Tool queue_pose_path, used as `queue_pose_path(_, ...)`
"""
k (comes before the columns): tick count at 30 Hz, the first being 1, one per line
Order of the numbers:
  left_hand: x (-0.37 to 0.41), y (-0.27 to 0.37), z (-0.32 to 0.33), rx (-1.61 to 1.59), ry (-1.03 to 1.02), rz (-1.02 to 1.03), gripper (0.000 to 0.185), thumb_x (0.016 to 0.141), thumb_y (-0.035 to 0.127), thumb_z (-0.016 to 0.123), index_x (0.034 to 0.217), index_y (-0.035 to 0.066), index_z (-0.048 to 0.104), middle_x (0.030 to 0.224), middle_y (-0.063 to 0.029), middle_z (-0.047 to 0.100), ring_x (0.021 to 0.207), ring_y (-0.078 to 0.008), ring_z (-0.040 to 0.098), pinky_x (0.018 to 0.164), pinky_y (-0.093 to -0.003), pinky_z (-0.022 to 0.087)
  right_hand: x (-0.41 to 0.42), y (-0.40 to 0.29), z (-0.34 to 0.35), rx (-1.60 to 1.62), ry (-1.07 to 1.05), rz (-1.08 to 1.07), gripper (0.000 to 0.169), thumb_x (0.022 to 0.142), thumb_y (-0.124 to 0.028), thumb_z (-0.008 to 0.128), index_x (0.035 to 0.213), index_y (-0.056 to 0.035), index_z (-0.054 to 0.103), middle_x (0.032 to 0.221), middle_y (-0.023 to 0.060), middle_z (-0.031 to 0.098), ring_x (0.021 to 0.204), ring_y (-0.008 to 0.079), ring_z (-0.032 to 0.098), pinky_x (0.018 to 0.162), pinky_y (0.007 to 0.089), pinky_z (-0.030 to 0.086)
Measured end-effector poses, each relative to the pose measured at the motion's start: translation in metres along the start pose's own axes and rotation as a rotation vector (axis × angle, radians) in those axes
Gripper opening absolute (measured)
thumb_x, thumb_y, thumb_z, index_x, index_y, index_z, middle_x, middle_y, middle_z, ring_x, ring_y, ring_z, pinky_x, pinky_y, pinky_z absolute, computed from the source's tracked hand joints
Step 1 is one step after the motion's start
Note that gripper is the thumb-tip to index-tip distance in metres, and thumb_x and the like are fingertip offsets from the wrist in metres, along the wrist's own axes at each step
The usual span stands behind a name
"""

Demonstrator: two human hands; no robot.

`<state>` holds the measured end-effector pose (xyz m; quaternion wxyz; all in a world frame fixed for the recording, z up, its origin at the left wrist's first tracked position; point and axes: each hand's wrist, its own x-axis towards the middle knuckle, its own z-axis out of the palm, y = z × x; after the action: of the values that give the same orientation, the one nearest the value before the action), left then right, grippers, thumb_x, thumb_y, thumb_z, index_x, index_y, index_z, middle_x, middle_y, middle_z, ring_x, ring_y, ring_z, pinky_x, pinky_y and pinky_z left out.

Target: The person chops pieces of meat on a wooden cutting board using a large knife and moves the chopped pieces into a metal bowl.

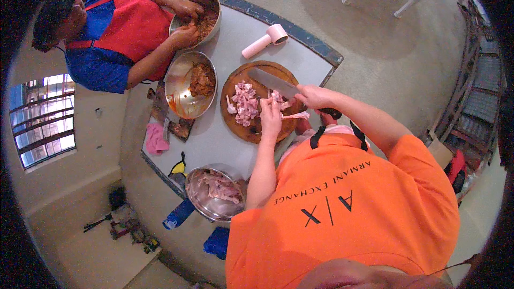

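Note:
My right hand [315,96] grips a wide-bladed knife [273,81] whose blade lies over the round wooden chopping board [229,122]. Part of the knife's dark handle shows below the hand. Close to the blade, the fingers of my left hand [271,114] pinch a piece of raw meat, its exact shape partly hidden by the fingers. A pale, bone-like strip of meat [296,116] sticks out to the right of that hand. A heap of chopped raw meat [245,104] lies on the board left of my hand, and a few pieces lie under the blade.
A metal bowl of raw meat [192,204] stands near my left arm. Across the table [237,20], a co-worker [136,36] has both hands in a metal bowl [217,28]; another bowl [176,76] holds sauced meat. A pink handheld device [259,45], a pink cloth [156,138] and a small wooden board [182,128] lie nearby.

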<state>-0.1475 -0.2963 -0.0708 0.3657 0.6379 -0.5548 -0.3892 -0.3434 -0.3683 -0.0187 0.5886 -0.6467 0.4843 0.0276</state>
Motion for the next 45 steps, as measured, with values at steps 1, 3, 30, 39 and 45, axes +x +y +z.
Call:
queue_pose_path(1, -0.001, 0.000, 0.003, 0.032, 0.022, 0.022, 0.014, 0.096, 0.011, 0.044, 0.105, 0.000, 0.041, 0.086, -0.0206, 0.058, 0.076, -0.0327, 0.061, 0.067, -0.0433, 0.048, 0.010, 0.026, 0.009, -0.016, 0.031, -0.081, 0.030, 0.097, -0.026, 0.044, 0.105, 0.0032, 0.048, 0.081, 0.0203, 0.062, 0.070, 0.0321, 0.064, 0.064, 0.0435, 0.050)
queue_pose_path(3, -0.001, 0.000, 0.004, 0.105, 0.033, 0.040, 0.014, 0.096, 0.011, 0.043, 0.106, 0.000, 0.041, 0.090, -0.0244, 0.059, 0.082, -0.0400, 0.061, 0.070, -0.0472, 0.048, 0.010, 0.041, 0.011, -0.034, 0.036, -0.123, 0.031, 0.097, -0.027, 0.044, 0.104, 0.0031, 0.049, 0.080, 0.0199, 0.063, 0.071, 0.0314, 0.064, 0.065, 0.0431, 0.049)
queue_pose_path(30, -0.006, -0.003, 0.010, 0.339, -0.027, 0.186, 0.018, 0.097, 0.010, 0.041, 0.110, -0.003, 0.042, 0.099, -0.0275, 0.054, 0.091, -0.0467, 0.056, 0.070, -0.0516, 0.049, -0.001, -0.015, 0.011, -0.090, 0.095, 0.027, 0.031, 0.095, -0.025, 0.043, 0.102, 0.0059, 0.047, 0.088, 0.0278, 0.063, 0.085, 0.0431, 0.062, 0.072, 0.0509, 0.049)
queue_pose_path(39, -0.006, -0.010, 0.011, 0.384, -0.030, 0.232, 0.024, 0.097, 0.009, 0.041, 0.116, -0.004, 0.045, 0.100, -0.0271, 0.053, 0.091, -0.0448, 0.056, 0.070, -0.0506, 0.049, -0.011, 0.008, 0.024, -0.064, 0.156, -0.044, 0.033, 0.095, -0.024, 0.044, 0.104, 0.0068, 0.047, 0.085, 0.0297, 0.062, 0.081, 0.0446, 0.062, 0.069, 0.0510, 0.049)
queue_pose_path(45, -0.007, -0.007, 0.012, 0.359, -0.007, 0.228, 0.023, 0.097, 0.010, 0.041, 0.117, -0.002, 0.044, 0.100, -0.0258, 0.054, 0.091, -0.0444, 0.057, 0.069, -0.0508, 0.049, -0.009, 0.009, 0.037, -0.043, 0.240, -0.105, 0.026, 0.098, -0.021, 0.041, 0.097, 0.0042, 0.042, 0.066, 0.0222, 0.058, 0.048, 0.0327, 0.060, 0.045, 0.0437, 0.048)
